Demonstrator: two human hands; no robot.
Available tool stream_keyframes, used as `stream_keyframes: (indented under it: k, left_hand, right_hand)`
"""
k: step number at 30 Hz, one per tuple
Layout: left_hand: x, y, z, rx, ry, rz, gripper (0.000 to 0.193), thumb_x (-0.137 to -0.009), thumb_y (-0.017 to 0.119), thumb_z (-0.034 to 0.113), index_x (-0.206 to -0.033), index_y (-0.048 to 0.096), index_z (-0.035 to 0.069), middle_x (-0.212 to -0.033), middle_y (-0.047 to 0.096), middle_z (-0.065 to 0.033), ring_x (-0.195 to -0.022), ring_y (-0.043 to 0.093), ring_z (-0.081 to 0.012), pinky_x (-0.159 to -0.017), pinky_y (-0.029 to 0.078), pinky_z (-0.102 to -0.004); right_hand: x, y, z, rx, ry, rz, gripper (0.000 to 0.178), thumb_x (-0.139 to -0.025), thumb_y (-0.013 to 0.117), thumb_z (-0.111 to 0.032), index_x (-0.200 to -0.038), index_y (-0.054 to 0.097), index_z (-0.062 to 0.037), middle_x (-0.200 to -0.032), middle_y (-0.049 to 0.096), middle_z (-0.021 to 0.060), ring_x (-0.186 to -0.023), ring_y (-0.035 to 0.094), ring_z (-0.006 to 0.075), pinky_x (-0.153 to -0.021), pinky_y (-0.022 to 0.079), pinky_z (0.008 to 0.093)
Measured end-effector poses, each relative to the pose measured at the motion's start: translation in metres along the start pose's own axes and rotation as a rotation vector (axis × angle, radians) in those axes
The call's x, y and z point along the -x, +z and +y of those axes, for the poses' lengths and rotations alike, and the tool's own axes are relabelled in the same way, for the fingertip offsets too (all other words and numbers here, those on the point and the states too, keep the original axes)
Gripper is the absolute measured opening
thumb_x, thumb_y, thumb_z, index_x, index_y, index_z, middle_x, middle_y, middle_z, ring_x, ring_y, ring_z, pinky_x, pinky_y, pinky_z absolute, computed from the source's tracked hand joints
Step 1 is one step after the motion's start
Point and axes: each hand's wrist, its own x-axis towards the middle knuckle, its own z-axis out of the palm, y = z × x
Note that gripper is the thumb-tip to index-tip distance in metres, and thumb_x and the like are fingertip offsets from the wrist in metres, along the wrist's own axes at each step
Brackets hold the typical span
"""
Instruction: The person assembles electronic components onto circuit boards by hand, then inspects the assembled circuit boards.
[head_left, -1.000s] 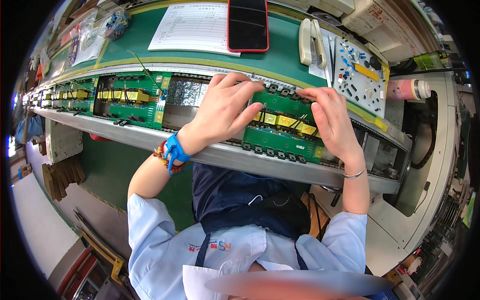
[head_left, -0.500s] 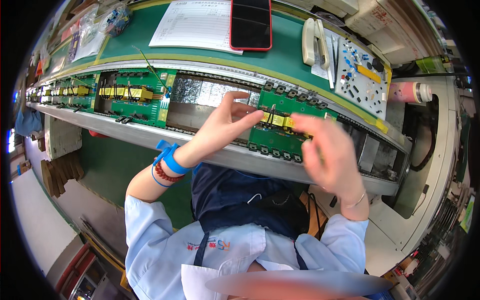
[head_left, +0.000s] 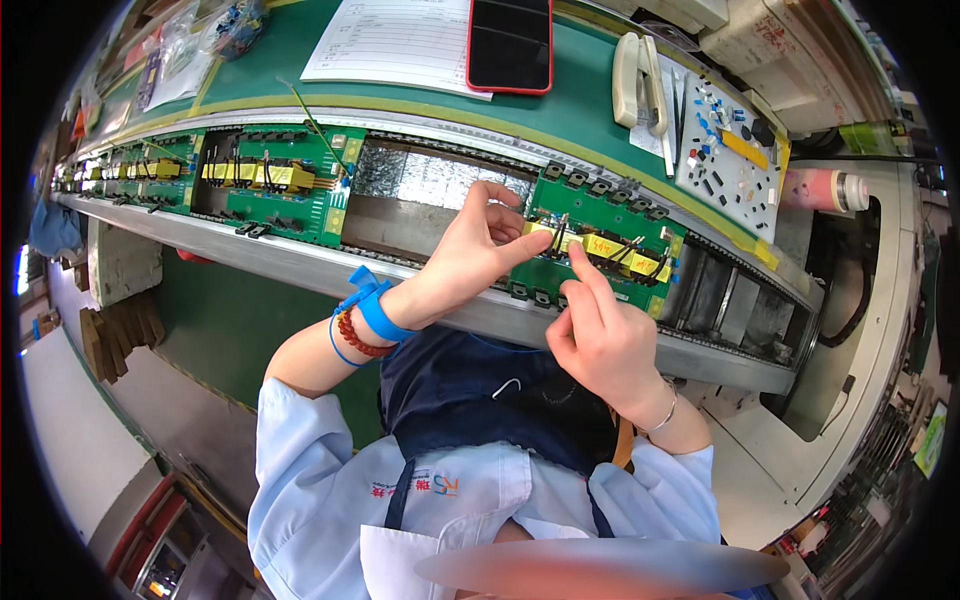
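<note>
Evidently both hands are working at the same spot: the left hand [head_left: 488, 240] has its thumb tip at the near end of a row of yellow-wrapped transformers [head_left: 603, 248], its other fingers loosely bent with a clear gap to the thumb and nothing seen gripped between them. The right hand [head_left: 600, 335] holds its index finger straight, the tip at the same row just beside that thumb, while its remaining fingers curl toward the palm; whether they enclose anything I cannot tell. Probably the thumb steadies the parts while the index finger feels or presses. The transformers stand on a green circuit board [head_left: 590, 200], with black clip-like parts [head_left: 600, 188] along its edges. It bridges the two rails of a metal conveyor [head_left: 300, 255], which presumably keep it level and leave its underside free. Farther left, another populated board [head_left: 283, 215] sits in the same track. Beyond the rail, a green surface [head_left: 575, 115] carries a printed form [head_left: 390, 50], a red-edged phone [head_left: 510, 45], a cream handset [head_left: 627, 80] and a white sheet [head_left: 745, 208] of scattered components, likely spread out for easy picking. A pink bottle [head_left: 815, 190] stands at the right, near stacked boxes [head_left: 775, 50]; below lies a green floor [head_left: 215, 325].
</note>
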Motion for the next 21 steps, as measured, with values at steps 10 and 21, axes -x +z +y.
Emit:
stream_keyframes:
  k: [10,21]
  left_hand:
    - [0.004,0.011,0.008,-0.088,-0.003,0.044,0.051,-0.080,0.073,0.022,-0.111,0.042,-0.004,-0.091,0.060,-0.0112,-0.077,0.054,-0.0113,-0.068,0.048,-0.0272]
    - [0.045,0.063,0.005,-1.143,1.036,0.095,0.031,-0.072,0.064,0.021,-0.099,0.058,0.006,-0.129,0.056,-0.0101,-0.100,0.050,-0.0210,-0.083,0.033,-0.0347]
  right_hand:
    - [0.008,0.006,0.013,-0.005,-0.025,0.095,0.028,-0.067,0.063,-0.008,-0.093,0.060,-0.0007,-0.123,0.057,0.0130,-0.046,0.054,0.0131,-0.043,0.044,0.0256]
    - [0.033,-0.010,0.031,-0.010,0.146,0.225,0.041,-0.069,0.061,0.001,-0.110,0.062,0.0027,-0.117,0.060,0.0104,-0.065,0.064,0.0181,-0.056,0.051,0.0273]
